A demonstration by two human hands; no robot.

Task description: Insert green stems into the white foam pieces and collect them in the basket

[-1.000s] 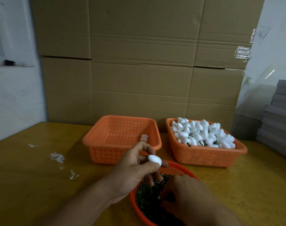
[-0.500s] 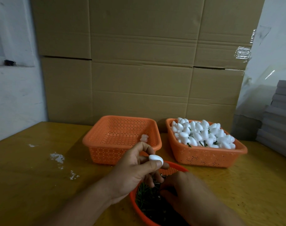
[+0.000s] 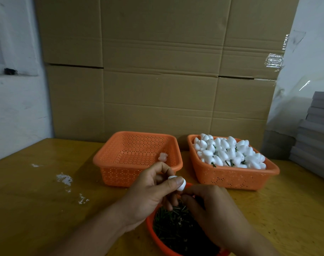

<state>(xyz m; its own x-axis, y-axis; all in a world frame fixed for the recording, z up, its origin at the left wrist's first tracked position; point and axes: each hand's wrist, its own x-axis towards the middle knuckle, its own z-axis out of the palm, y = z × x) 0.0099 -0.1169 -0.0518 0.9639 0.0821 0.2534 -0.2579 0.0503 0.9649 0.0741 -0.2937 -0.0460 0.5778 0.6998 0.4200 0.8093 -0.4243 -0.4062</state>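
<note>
Two hands are seen at work above a round orange bowl [image 3: 150, 226] of green stems [image 3: 173, 224] at the near edge of the desk [image 3: 46, 196]. A white foam piece [image 3: 178, 182], small and egg-shaped, is pinched between the thumb and curled fingers of the left hand [image 3: 150, 191], just above the bowl's far rim. The right hand [image 3: 211, 207] is held just beside it with its fingers curled inward; whether a stem is gripped there cannot be told, since the fingertips are turned away.

Behind, toward the middle of the desk, a nearly bare orange basket [image 3: 139, 156] is shown with one small pale scrap [image 3: 163, 156] at its near right wall, and to its right a second orange basket [image 3: 231, 174] is heaped with finished foam pieces [image 3: 229, 152], a few green stems poking out.

The foam piece is judged to be very light and easily dented, so it is best held gently round its widest part, the end left free for the stem. The stems are judged thin and stiff, and are best gripped close to the tip.

The bowl's near side is cut off by the frame, and much of the stem pile is covered by the right hand.
</note>
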